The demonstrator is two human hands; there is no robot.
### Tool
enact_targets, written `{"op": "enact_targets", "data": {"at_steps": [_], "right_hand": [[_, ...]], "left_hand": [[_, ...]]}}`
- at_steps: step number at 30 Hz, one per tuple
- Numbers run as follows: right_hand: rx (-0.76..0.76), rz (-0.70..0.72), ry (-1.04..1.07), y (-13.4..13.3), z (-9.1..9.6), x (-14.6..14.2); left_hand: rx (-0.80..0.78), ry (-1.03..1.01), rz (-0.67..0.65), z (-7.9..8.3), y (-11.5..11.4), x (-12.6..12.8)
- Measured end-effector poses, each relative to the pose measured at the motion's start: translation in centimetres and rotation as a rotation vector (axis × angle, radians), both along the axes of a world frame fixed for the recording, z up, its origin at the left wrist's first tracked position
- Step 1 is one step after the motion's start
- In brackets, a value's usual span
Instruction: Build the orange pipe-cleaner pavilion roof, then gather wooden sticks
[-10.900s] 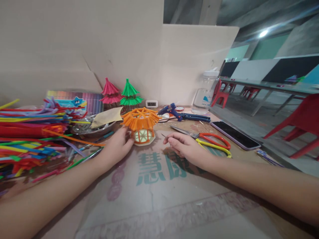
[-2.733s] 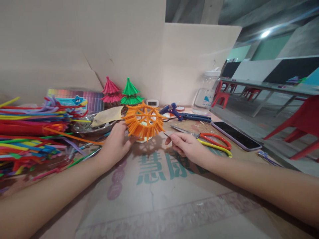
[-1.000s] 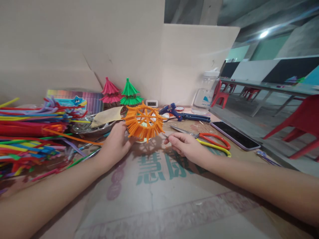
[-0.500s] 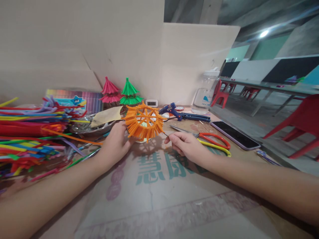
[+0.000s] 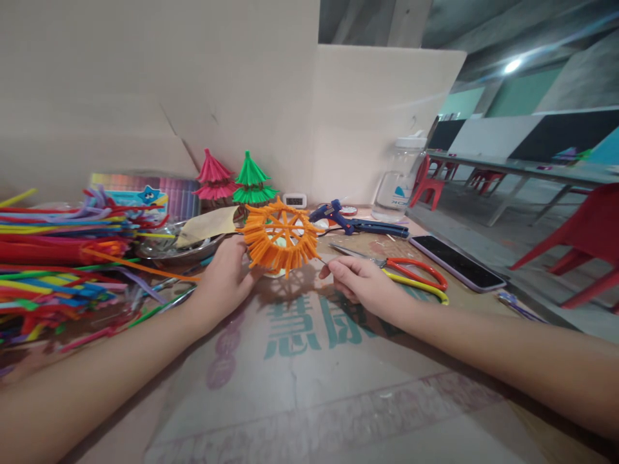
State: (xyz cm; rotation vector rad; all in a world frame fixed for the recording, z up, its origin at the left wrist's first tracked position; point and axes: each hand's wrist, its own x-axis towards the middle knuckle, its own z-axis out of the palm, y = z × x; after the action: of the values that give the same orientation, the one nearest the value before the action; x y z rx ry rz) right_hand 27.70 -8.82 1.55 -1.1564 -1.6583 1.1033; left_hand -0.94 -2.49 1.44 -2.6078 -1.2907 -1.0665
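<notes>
Holding an orange model (image 5: 275, 256) in left hand (image 5: 225, 276), pinching thin rod (image 5: 322, 261) in right hand (image 5: 356, 280)

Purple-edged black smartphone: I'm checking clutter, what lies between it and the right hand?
The head view shows red-and-yellow-handled metal scissors between the right hand and the smartphone.

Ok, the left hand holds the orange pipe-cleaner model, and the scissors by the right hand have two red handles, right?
Not quite: the head view shows that the scissors by the right hand have one red handle and one yellow handle; the rest stands.
</notes>
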Motion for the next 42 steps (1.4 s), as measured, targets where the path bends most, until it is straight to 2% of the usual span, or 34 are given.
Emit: {"op": "enact_targets", "data": {"at_steps": [21, 27, 33, 42], "right_hand": [[-0.007, 0.005, 0.000, 0.2, -0.2, 0.0], [-0.009, 0.007, -0.056, -0.1, 0.4, 0.0], [0.010, 0.010, -0.009, -0.1, 0.3, -0.1], [0.012, 0.012, -0.032, -0.2, 0.5, 0.0]], "left_hand": [[-0.007, 0.001, 0.002, -0.1, 0.1, -0.1], [-0.114, -0.053, 0.016, 0.2, 0.1, 0.3], [-0.254, -0.137, 0.028, 0.3, -0.1, 0.9], [-0.222, -0.098, 0.053, -0.2, 0.3, 0.7]]}}
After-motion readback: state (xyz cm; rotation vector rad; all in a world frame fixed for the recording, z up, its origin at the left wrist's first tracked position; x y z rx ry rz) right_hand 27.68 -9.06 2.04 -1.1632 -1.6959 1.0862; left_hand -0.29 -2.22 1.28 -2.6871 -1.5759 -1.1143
